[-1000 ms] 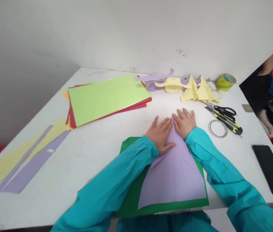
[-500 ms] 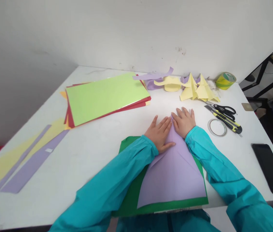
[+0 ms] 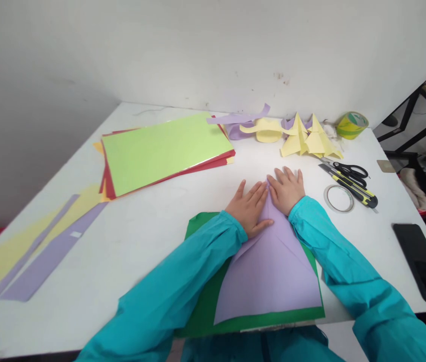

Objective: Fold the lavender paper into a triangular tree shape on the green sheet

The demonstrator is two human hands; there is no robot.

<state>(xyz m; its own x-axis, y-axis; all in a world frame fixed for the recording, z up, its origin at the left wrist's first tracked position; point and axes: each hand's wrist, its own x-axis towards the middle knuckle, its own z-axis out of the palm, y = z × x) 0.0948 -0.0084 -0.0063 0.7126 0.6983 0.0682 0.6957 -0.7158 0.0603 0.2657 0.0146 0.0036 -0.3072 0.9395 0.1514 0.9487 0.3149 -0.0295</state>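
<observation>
Paper of purple colour [image 3: 273, 284] lies mostly over the green sheet [image 3: 206, 306], its tip at twelve o'clock. Left hand [image 3: 246, 208] at eleven and right hand [image 3: 286, 191] at one lie flat on it, fingers slightly spread, gripping nothing. It should be light, easily creased; the six-o'clock edge seems safest to hold.

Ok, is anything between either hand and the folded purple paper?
Nothing visible: the left hand and right hand both rest directly on the purple paper, near its tip. The green sheet lies beneath it, and the cutter is off to the right.
</observation>
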